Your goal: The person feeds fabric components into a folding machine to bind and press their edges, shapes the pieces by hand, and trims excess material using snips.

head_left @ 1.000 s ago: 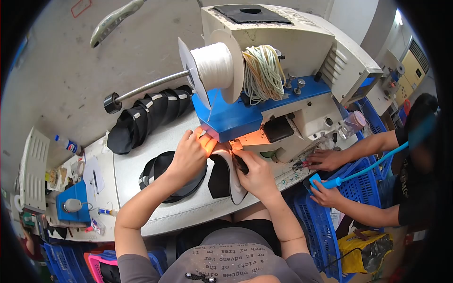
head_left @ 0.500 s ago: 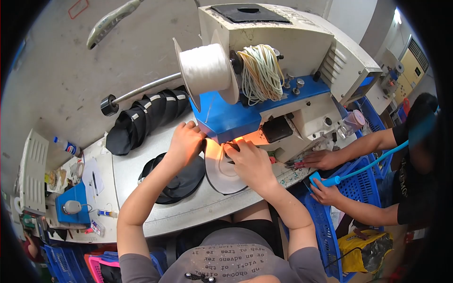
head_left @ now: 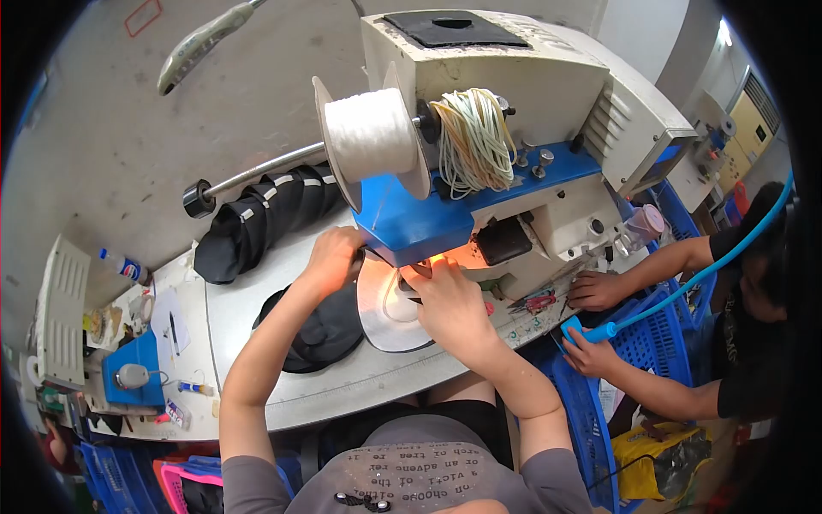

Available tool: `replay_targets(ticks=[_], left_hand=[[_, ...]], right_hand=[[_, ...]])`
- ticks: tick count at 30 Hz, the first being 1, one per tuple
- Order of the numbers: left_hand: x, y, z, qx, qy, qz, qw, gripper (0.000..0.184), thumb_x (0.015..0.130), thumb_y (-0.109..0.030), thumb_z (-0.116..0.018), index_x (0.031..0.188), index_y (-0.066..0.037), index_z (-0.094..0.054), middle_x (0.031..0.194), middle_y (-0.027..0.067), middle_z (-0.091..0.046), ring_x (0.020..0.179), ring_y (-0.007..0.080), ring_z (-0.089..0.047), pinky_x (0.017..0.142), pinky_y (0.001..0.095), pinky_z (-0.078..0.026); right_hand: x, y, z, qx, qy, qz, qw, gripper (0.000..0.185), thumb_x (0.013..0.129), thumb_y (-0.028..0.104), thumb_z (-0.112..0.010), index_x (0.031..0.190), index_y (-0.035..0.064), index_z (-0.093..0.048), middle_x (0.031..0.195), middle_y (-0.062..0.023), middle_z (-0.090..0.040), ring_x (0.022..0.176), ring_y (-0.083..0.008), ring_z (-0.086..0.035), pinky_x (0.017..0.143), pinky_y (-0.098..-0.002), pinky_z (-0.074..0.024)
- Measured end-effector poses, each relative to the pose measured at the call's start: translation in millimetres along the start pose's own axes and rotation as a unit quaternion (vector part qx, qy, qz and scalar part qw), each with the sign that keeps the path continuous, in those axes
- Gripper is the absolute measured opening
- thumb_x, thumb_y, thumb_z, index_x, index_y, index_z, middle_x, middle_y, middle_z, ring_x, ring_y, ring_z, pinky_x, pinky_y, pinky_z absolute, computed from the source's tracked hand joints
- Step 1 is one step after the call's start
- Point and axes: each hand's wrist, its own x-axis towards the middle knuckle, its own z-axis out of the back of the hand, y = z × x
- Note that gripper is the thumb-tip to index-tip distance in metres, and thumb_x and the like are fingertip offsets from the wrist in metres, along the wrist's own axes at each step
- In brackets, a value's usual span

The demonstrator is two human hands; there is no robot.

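Observation:
Under the blue head [head_left: 411, 224] of a white machine lies a rounded flat piece [head_left: 381, 325], pale on its upper face with a dark edge, lit orange by a lamp. At its upper left edge, my left hand [head_left: 336, 257] is closed, its fingertips partly hidden beside the head. My right hand [head_left: 452, 308] pinches the dark edge on the other side, just below the head. Dark rounded fabric pieces [head_left: 321, 334] lie under my left forearm.
Behind my left hand stands a row of nested black fabric pieces [head_left: 231, 244]. A white spool [head_left: 372, 133] and a cord bundle [head_left: 473, 141] sit on the machine. At right, a co-worker's hands [head_left: 595, 291] are near red-handled scissors [head_left: 538, 302] and blue baskets [head_left: 651, 338].
The pale piece has shifted slightly left under the head, and both my hands have moved a little with it. The co-worker's upper hand has moved right, away from the scissors.

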Motion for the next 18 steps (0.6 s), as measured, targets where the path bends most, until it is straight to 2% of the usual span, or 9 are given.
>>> replay_targets(ticks=[4, 7, 8, 10, 13, 14, 17, 18], left_hand=[[1.8, 6.8, 17.3, -0.062, 0.035, -0.004, 0.997, 0.022, 0.065, -0.005, -0.057, 0.086, -0.006, -0.064, 0.076, 0.0153, -0.060, 0.077, 0.0368, -0.057, 0.065, 0.0445, -0.044], [-6.0, 0.2, 27.1, -0.060, 0.055, 0.007, 0.997, 0.025, 0.073, -0.007, -0.057, 0.097, -0.009, -0.065, 0.084, 0.0151, -0.063, 0.082, 0.0339, -0.059, 0.067, 0.0391, -0.046], [-10.4, -2.5, 29.0, -0.105, 0.032, 0.047, 0.993, 0.025, 0.077, -0.009, -0.057, 0.101, -0.009, -0.064, 0.084, 0.0145, -0.063, 0.082, 0.0313, -0.060, 0.068, 0.0368, -0.046], [-19.0, -10.0, 32.0, -0.195, -0.016, 0.125, 0.973, 0.028, 0.084, -0.014, -0.057, 0.111, -0.008, -0.061, 0.085, 0.0132, -0.064, 0.083, 0.0261, -0.062, 0.069, 0.0321, -0.046], [-24.0, -27.3, 60.2, -0.394, -0.002, 0.285, 0.874, 0.035, 0.090, -0.023, -0.057, 0.120, -0.006, -0.056, 0.084, 0.0103, -0.063, 0.082, 0.0191, -0.060, 0.070, 0.0283, -0.045], [-26.7, -34.1, 65.1, -0.406, 0.025, 0.292, 0.865, 0.049, 0.087, -0.029, -0.061, 0.127, -0.003, -0.048, 0.084, 0.0105, -0.061, 0.081, 0.0185, -0.058, 0.071, 0.0298, -0.046], [-24.9, -78.0, 73.1, -0.236, 0.113, 0.289, 0.921, 0.065, 0.082, -0.037, -0.066, 0.133, -0.006, -0.041, 0.088, 0.0142, -0.063, 0.082, 0.0224, -0.061, 0.075, 0.0327, -0.047], [-30.9, -73.9, 58.1, -0.176, 0.069, 0.222, 0.956, 0.074, 0.075, -0.038, -0.073, 0.134, -0.009, -0.038, 0.088, 0.0169, -0.064, 0.080, 0.0259, -0.062, 0.075, 0.0368, -0.047]], right_hand=[[-4.6, 20.2, -3.7, 0.065, -0.006, 0.015, 0.998, 0.042, 0.072, 0.005, -0.058, 0.114, 0.0012, -0.055, 0.099, -0.0179, -0.053, 0.092, -0.0322, -0.058, 0.063, -0.0365, -0.0539], [-10.9, 29.7, 2.8, 0.127, 0.013, 0.003, 0.992, 0.048, 0.069, 0.005, -0.061, 0.116, -0.0019, -0.051, 0.102, -0.0191, -0.051, 0.091, -0.0344, -0.058, 0.064, -0.0389, -0.0536], [-15.8, 30.6, 6.5, 0.144, 0.018, -0.023, 0.989, 0.043, 0.079, 0.015, -0.063, 0.119, 0.0030, -0.051, 0.105, -0.0169, -0.054, 0.088, -0.0319, -0.060, 0.069, -0.0410, -0.0504], [-26.0, 29.6, 5.3, 0.193, -0.008, -0.032, 0.981, 0.044, 0.079, 0.017, -0.065, 0.119, 0.0026, -0.051, 0.108, -0.0193, -0.056, 0.090, -0.0325, -0.061, 0.069, -0.0412, -0.0510], [-37.6, 29.0, -1.4, 0.209, -0.047, -0.012, 0.977, 0.044, 0.079, 0.019, -0.067, 0.117, 0.0018, -0.052, 0.112, -0.0220, -0.058, 0.091, -0.0336, -0.063, 0.070, -0.0407, -0.0518], [-39.6, 28.9, -3.0, 0.204, -0.059, 0.001, 0.977, 0.044, 0.079, 0.019, -0.068, 0.116, 0.0015, -0.053, 0.114, -0.0228, -0.059, 0.092, -0.0340, -0.063, 0.071, -0.0404, -0.0521], [-40.3, 33.5, -4.1, 0.165, -0.073, 0.035, 0.983, 0.033, 0.078, 0.020, -0.069, 0.104, 0.0016, -0.060, 0.114, -0.0220, -0.059, 0.089, -0.0330, -0.064, 0.070, -0.0389, -0.0527], [-39.5, 32.7, -2.8, 0.174, -0.067, 0.038, 0.982, 0.029, 0.078, 0.020, -0.069, 0.100, 0.0017, -0.061, 0.112, -0.0222, -0.060, 0.087, -0.0327, -0.064, 0.068, -0.0390, -0.0526]])
